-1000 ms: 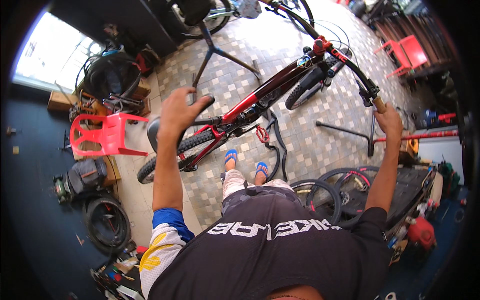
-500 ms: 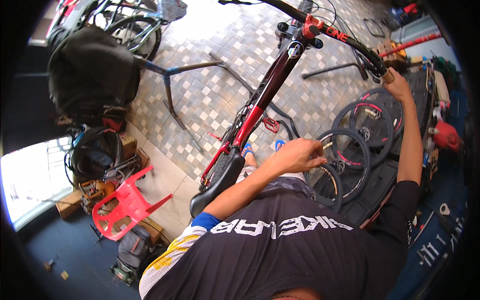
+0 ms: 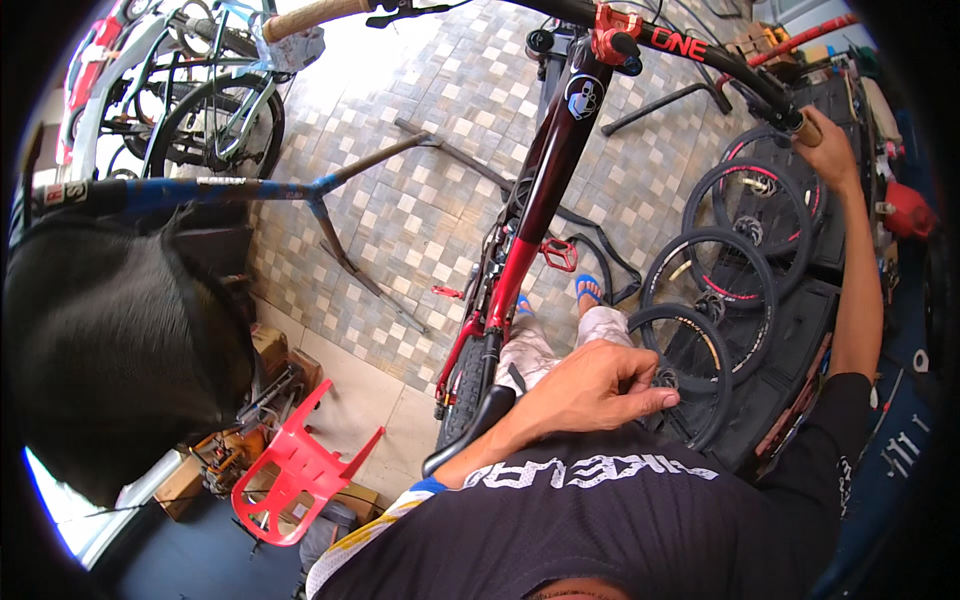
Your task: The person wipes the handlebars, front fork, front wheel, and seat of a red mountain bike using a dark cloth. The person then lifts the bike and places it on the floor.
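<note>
A dark-red mountain bike stands upright just left of my legs. My right hand is wrapped round the tan grip at the right end of its black handlebar, with the arm stretched forward. In front of my torso is my left hand, its fingers curled in and the thumb apart, with no object showing in it. My left forearm passes over the black saddle; whether it rests there I cannot tell. A red pedal lies ahead of my feet. The other tan grip shows at the top.
Several bike wheels lie on black cases at the right. A repair stand with splayed legs is at the left, beside a large black cover. A red plastic chair stands lower left. More bikes are parked at the back left.
My view has shifted, bringing the handlebar's left grip into sight and making the black cover look larger. My right hand stays on its grip. My left hand stays curled before my torso.
</note>
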`<move>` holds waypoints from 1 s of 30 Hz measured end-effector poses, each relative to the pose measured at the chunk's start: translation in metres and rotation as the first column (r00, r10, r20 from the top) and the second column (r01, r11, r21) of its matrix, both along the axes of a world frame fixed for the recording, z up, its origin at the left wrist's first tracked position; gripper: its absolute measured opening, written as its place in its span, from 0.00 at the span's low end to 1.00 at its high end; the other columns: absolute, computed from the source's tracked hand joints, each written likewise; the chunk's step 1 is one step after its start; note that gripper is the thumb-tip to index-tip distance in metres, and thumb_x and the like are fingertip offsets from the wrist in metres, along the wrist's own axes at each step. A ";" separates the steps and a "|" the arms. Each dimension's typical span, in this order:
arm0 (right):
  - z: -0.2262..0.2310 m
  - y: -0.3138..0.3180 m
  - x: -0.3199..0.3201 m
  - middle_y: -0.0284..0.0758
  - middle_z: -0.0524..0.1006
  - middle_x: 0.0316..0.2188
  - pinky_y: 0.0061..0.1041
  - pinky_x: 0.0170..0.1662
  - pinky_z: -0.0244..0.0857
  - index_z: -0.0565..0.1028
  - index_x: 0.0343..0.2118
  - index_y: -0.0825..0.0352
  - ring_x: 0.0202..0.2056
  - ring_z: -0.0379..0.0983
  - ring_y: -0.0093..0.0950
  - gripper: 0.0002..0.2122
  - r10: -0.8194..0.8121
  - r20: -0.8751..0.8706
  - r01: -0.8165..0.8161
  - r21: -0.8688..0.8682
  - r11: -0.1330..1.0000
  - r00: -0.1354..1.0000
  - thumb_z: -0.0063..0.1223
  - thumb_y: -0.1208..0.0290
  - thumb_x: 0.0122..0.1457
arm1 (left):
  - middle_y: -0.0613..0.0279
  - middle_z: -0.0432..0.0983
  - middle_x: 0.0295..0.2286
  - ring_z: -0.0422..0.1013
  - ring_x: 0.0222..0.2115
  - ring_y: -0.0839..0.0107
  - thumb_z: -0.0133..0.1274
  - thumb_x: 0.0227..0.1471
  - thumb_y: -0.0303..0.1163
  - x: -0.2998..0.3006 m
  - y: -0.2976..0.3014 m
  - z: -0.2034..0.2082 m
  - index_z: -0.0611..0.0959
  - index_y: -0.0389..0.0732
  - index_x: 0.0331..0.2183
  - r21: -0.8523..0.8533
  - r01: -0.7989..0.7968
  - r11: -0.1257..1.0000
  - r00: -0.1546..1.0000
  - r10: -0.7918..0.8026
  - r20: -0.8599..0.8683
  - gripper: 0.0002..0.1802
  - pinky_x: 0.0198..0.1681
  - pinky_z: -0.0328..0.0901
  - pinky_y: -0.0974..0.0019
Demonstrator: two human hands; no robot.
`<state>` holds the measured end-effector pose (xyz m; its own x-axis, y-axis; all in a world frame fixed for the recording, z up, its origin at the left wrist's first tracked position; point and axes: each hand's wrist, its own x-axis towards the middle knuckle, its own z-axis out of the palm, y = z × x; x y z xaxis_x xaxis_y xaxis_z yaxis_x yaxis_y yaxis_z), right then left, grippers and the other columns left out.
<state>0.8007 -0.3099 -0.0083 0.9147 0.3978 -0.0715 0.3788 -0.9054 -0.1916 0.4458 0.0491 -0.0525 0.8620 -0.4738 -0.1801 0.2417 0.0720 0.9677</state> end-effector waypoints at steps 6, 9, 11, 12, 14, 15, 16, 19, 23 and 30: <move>0.005 -0.014 0.010 0.44 0.80 0.36 0.38 0.43 0.68 0.74 0.46 0.63 0.39 0.78 0.47 0.18 -0.014 -0.066 0.015 0.013 1.000 0.998 0.60 0.66 0.52 | 0.54 0.74 0.18 0.71 0.20 0.58 0.63 0.56 0.47 0.017 -0.041 0.017 0.77 0.36 0.24 0.236 -0.199 0.951 0.973 0.164 0.163 0.24 0.25 0.62 0.56; 0.001 -0.030 0.013 0.44 0.80 0.37 0.38 0.43 0.68 0.74 0.47 0.62 0.40 0.78 0.48 0.18 -0.034 -0.095 0.033 -0.006 0.999 0.995 0.60 0.66 0.52 | 0.55 0.77 0.21 0.74 0.22 0.59 0.63 0.57 0.46 0.026 -0.043 0.031 0.79 0.36 0.26 0.271 -0.189 0.944 0.981 0.168 0.097 0.22 0.27 0.65 0.57; 0.001 -0.032 0.016 0.45 0.80 0.37 0.39 0.43 0.68 0.73 0.47 0.62 0.41 0.78 0.48 0.19 -0.027 -0.117 0.027 -0.007 1.000 0.993 0.60 0.65 0.52 | 0.55 0.77 0.21 0.74 0.22 0.60 0.62 0.57 0.46 0.027 -0.047 0.027 0.79 0.35 0.26 0.243 -0.219 0.945 0.975 0.202 0.091 0.22 0.27 0.65 0.57; 0.001 -0.034 0.015 0.45 0.80 0.37 0.38 0.43 0.68 0.73 0.47 0.62 0.41 0.78 0.48 0.19 -0.018 -0.101 0.019 0.001 1.000 0.995 0.60 0.66 0.52 | 0.55 0.77 0.20 0.74 0.22 0.60 0.62 0.57 0.46 0.027 -0.047 0.028 0.79 0.35 0.26 0.248 -0.227 0.942 0.973 0.210 0.093 0.22 0.27 0.65 0.58; -0.002 -0.034 0.011 0.44 0.80 0.36 0.38 0.42 0.68 0.73 0.46 0.62 0.41 0.78 0.48 0.18 -0.005 -0.070 0.006 0.014 1.000 0.998 0.60 0.66 0.52 | 0.55 0.77 0.20 0.74 0.22 0.60 0.62 0.58 0.45 0.027 -0.048 0.025 0.79 0.35 0.26 0.254 -0.237 0.938 0.971 0.217 0.105 0.22 0.27 0.65 0.58; -0.002 -0.032 0.013 0.44 0.80 0.36 0.38 0.42 0.68 0.73 0.46 0.62 0.40 0.78 0.48 0.18 -0.013 -0.074 0.014 0.018 1.000 0.997 0.60 0.66 0.52 | 0.55 0.77 0.20 0.74 0.22 0.60 0.62 0.58 0.45 0.025 -0.050 0.025 0.79 0.35 0.26 0.256 -0.239 0.937 0.969 0.215 0.117 0.22 0.26 0.65 0.58; -0.002 -0.029 0.010 0.44 0.80 0.36 0.37 0.42 0.68 0.73 0.46 0.63 0.40 0.78 0.47 0.18 -0.030 -0.080 0.032 0.020 0.999 0.996 0.60 0.67 0.52 | 0.55 0.77 0.20 0.74 0.22 0.60 0.62 0.58 0.45 0.023 -0.048 0.021 0.79 0.35 0.26 0.256 -0.232 0.939 0.970 0.206 0.126 0.22 0.26 0.65 0.58; -0.003 -0.026 0.006 0.43 0.80 0.35 0.35 0.42 0.68 0.74 0.46 0.63 0.38 0.78 0.45 0.17 0.007 -0.049 -0.006 0.028 1.000 0.999 0.60 0.68 0.52 | 0.56 0.76 0.19 0.73 0.20 0.59 0.61 0.58 0.44 0.016 -0.036 0.021 0.78 0.36 0.25 0.139 -0.199 0.970 0.969 0.174 0.175 0.21 0.26 0.64 0.58; -0.014 -0.011 -0.009 0.42 0.80 0.34 0.34 0.41 0.68 0.75 0.45 0.63 0.36 0.78 0.42 0.17 -0.013 0.047 0.012 0.026 1.000 0.999 0.60 0.67 0.52 | 0.53 0.72 0.16 0.72 0.19 0.54 0.64 0.53 0.47 -0.011 -0.006 -0.002 0.74 0.38 0.21 0.044 -0.164 0.986 0.985 0.162 0.053 0.25 0.23 0.60 0.54; -0.012 -0.015 -0.033 0.46 0.81 0.41 0.40 0.45 0.70 0.76 0.48 0.59 0.45 0.78 0.50 0.21 -0.165 -0.004 0.164 -0.018 0.986 0.986 0.60 0.61 0.51 | 0.55 0.73 0.18 0.72 0.20 0.53 0.63 0.54 0.50 0.005 -0.057 0.008 0.75 0.39 0.22 0.333 -0.215 0.918 0.912 0.067 0.406 0.25 0.24 0.62 0.52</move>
<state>0.7679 -0.3251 -0.0202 0.9671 0.2406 -0.0822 0.2235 -0.9586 -0.1764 0.4508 -0.0076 -0.0450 0.9509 -0.3071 0.0388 -0.1341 -0.2957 0.9458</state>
